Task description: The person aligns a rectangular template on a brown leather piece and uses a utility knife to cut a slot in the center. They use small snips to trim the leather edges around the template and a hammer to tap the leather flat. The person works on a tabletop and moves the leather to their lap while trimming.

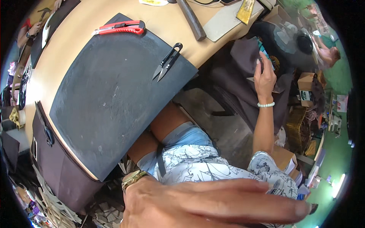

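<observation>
Your left hand (pixel 213 201) is stretched out, seemingly empty, well apart from your right hand (pixel 265 78), which rests against dark brown material (pixel 245 55) beside the tabletop (pixel 161 19), grip unclear, while snips (pixel 168 60) lie on the black mat (pixel 110 83), likely for easy reach.

The one view looks steeply down from the person's head through a wide fisheye lens, taking in the table (pixel 163 26) at left and the person's own lap (pixel 186 135) near the middle. It sits so near the left hand (pixel 213 201) that this looms across the lower edge, while its bent outer field reaches a green wall (pixel 334 148) far off at right.
</observation>
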{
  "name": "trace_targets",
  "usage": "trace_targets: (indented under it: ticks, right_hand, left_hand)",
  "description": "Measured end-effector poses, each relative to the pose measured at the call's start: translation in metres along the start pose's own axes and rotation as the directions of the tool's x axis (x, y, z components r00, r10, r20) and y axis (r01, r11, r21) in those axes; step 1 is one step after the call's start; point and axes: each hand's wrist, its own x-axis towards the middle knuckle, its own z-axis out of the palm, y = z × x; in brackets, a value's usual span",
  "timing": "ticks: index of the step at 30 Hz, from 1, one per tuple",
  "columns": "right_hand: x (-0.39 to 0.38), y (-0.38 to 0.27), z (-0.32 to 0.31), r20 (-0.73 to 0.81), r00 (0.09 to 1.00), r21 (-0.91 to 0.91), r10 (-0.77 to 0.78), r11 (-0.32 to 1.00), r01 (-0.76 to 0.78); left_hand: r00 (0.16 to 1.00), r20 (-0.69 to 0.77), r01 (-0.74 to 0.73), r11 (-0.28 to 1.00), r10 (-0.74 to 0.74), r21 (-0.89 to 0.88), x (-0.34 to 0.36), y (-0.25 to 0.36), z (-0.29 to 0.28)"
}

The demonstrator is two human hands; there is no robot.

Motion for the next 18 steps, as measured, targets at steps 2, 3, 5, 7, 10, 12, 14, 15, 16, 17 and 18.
trace_targets:
  ticks: [2,3,5,7,10,12,14,15,16,17,18]
  right_hand:
    - [0.000,-0.030,-0.015,-0.010,1.000,0.006,-0.006,1.000,0.006]
    - [-0.002,-0.041,-0.018,-0.033,0.999,0.077,-0.043,0.996,0.045]
    - [0.009,-0.071,-0.038,-0.159,0.973,0.132,-0.165,0.974,0.187]
    - [0.007,-0.090,-0.071,-0.198,0.948,0.124,-0.249,0.953,0.276]
    - [0.010,-0.123,-0.099,-0.265,0.880,0.347,-0.394,0.813,0.468]
    - [0.012,-0.133,-0.106,-0.240,0.855,0.513,-0.459,0.688,0.513]
    - [0.008,-0.137,-0.102,-0.255,0.841,0.520,-0.477,0.666,0.535]
    - [0.008,-0.139,-0.103,-0.255,0.843,0.510,-0.473,0.675,0.533]
    - [0.009,-0.144,-0.106,-0.099,0.896,0.568,-0.433,0.715,0.408]
    - [0.010,-0.148,-0.107,0.062,0.920,0.605,-0.387,0.748,0.274]
    - [0.007,-0.151,-0.101,0.059,0.920,0.608,-0.386,0.745,0.274]
  left_hand:
    - [0.998,-0.067,0.005,0.994,0.002,0.109,0.000,-0.006,-0.003]
    - [0.992,-0.125,0.016,0.983,0.007,0.181,-0.001,-0.010,-0.004]
    - [0.965,-0.261,0.051,0.947,0.036,0.318,0.000,-0.009,-0.009]
    - [0.946,-0.325,0.119,0.932,-0.002,0.342,0.009,-0.033,-0.008]
    - [0.957,-0.258,0.186,0.963,-0.133,0.194,0.010,-0.060,-0.017]
    - [0.949,-0.285,0.212,0.943,-0.136,0.256,0.011,-0.070,-0.017]
    - [0.939,-0.333,0.211,0.904,-0.082,0.372,0.009,-0.066,-0.019]
    - [0.938,-0.192,0.338,0.887,-0.290,0.315,0.001,-0.060,-0.031]
    - [0.878,-0.042,0.468,0.838,-0.477,0.279,-0.009,-0.054,-0.039]
    - [0.937,-0.113,0.350,0.896,-0.331,0.273,-0.019,-0.057,-0.039]
    - [0.966,-0.158,0.246,0.923,-0.207,0.297,-0.027,-0.051,-0.043]
